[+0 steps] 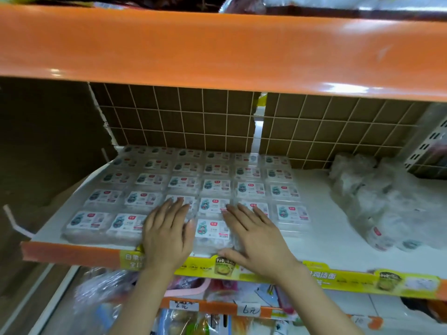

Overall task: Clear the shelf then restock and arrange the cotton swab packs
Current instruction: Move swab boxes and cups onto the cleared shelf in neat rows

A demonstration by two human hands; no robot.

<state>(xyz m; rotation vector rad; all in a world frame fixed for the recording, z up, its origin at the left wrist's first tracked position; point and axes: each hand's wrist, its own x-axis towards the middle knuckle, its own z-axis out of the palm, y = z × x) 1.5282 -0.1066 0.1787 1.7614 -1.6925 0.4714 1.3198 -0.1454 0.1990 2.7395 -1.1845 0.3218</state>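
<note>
Packs of cotton swabs in clear plastic cases with white and teal labels (213, 206) lie flat in a tidy grid on the white shelf board (324, 228), filling its left and middle part from the front edge back to the brown tiled rear panel (183, 117). Rows run six across and roughly five deep; the rear rows are blurred and their count cannot be confirmed.

Left hand (167, 232) rests palm down on the front rows, fingers straight and together, covering a pack in the front row and reaching onto the one behind it. Its grip is not closed on anything; the fingers lie flat on the pack tops.

Right hand (254, 234) also lies palm down, fingers straight and slightly spread over the packs to the right of the centre column, thumb at the shelf's front edge. It likewise grips nothing and only presses or touches the tops. One front-row pack (212, 230) shows uncovered between the two hands.

Crumpled clear plastic wrapping (377, 201) sits in a heap on the right part of the same shelf, apart from the grid. A glossy orange shelf beam (217, 49) spans above. A yellow-green promotional strip (314, 276) runs along the shelf's front lip, orange at its left end. Below, assorted packaged goods and handwritten white price tags (249, 309) are visible on the lower shelf.
</note>
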